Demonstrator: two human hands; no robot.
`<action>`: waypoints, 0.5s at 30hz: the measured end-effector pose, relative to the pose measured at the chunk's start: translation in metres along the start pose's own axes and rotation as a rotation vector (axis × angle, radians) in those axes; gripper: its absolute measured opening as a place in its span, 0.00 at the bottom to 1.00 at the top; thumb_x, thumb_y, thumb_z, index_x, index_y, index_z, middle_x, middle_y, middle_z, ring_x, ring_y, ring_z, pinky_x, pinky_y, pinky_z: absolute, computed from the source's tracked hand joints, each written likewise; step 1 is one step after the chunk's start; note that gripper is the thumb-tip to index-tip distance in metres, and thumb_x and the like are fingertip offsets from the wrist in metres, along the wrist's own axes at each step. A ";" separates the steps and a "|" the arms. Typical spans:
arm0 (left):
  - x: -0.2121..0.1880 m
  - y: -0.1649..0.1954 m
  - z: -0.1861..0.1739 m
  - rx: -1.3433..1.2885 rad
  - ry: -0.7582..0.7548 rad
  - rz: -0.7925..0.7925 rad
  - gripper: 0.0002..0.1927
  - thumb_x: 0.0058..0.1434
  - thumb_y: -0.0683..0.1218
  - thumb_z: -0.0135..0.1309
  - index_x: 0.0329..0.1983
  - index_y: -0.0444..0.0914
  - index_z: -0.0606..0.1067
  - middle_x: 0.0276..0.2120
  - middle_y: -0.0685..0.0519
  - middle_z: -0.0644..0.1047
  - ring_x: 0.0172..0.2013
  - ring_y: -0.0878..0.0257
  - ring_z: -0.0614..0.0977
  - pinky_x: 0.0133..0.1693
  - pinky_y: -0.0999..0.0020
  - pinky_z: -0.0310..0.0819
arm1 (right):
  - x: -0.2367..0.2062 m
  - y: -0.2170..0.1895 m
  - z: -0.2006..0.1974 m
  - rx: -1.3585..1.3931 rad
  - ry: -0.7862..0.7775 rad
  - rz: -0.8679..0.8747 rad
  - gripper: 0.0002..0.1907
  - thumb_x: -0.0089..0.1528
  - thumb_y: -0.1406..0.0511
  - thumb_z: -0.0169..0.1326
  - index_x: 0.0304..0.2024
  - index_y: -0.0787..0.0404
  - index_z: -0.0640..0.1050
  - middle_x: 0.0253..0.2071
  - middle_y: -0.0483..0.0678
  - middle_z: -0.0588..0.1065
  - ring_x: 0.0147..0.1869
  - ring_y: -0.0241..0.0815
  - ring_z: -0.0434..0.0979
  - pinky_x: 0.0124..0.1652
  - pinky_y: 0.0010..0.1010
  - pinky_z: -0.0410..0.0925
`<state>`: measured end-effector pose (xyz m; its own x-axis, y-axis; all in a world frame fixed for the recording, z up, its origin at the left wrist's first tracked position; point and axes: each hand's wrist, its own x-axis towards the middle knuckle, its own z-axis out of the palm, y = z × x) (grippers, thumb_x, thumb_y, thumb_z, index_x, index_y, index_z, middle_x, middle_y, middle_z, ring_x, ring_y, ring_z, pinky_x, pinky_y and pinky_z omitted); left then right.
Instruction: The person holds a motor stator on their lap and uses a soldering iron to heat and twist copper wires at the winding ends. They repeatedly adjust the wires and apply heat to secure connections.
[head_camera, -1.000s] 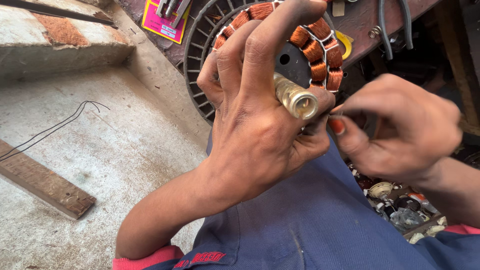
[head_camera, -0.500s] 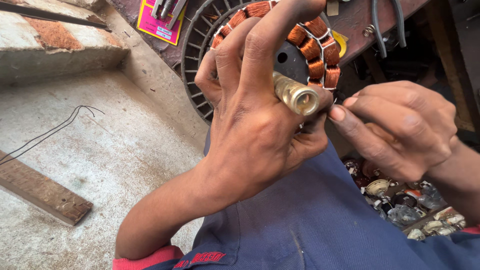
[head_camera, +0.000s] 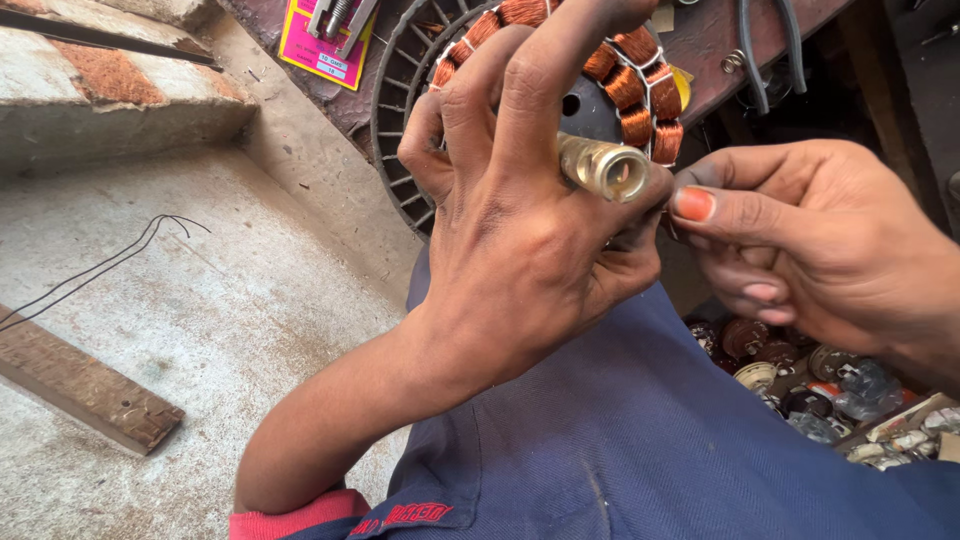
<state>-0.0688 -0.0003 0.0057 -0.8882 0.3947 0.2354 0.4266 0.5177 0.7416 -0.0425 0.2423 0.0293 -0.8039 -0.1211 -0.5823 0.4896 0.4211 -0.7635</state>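
My left hand (head_camera: 520, 240) is clamped around the brass tube (head_camera: 603, 167), its long axis pointing toward the camera. My right hand (head_camera: 810, 240) pinches something too small to make out just right of the tube. Copper-wound stator (head_camera: 630, 85) sits behind.
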 end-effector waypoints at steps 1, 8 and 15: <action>0.000 0.000 0.001 0.003 0.001 0.003 0.17 0.50 0.49 0.70 0.44 0.52 0.84 0.71 0.51 0.56 0.71 0.49 0.57 0.65 0.47 0.46 | -0.001 0.004 -0.002 0.020 -0.015 -0.042 0.09 0.69 0.65 0.56 0.45 0.66 0.82 0.23 0.45 0.73 0.23 0.33 0.70 0.22 0.22 0.63; -0.001 -0.001 0.001 0.011 0.002 0.002 0.18 0.51 0.48 0.68 0.47 0.53 0.84 0.71 0.51 0.55 0.72 0.49 0.57 0.66 0.47 0.46 | 0.022 -0.016 0.004 -0.950 0.263 -1.156 0.11 0.61 0.73 0.65 0.44 0.71 0.78 0.33 0.58 0.76 0.34 0.49 0.78 0.31 0.37 0.72; 0.001 0.002 -0.004 -0.005 -0.011 -0.007 0.16 0.51 0.49 0.69 0.44 0.53 0.84 0.70 0.51 0.58 0.71 0.50 0.58 0.68 0.46 0.47 | 0.015 -0.005 0.015 -0.271 0.144 -0.583 0.07 0.63 0.68 0.61 0.41 0.67 0.79 0.29 0.49 0.76 0.28 0.38 0.77 0.27 0.27 0.71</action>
<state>-0.0699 -0.0017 0.0097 -0.8892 0.3995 0.2229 0.4193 0.5167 0.7465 -0.0521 0.2249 0.0203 -0.9581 -0.2842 -0.0367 -0.1273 0.5369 -0.8340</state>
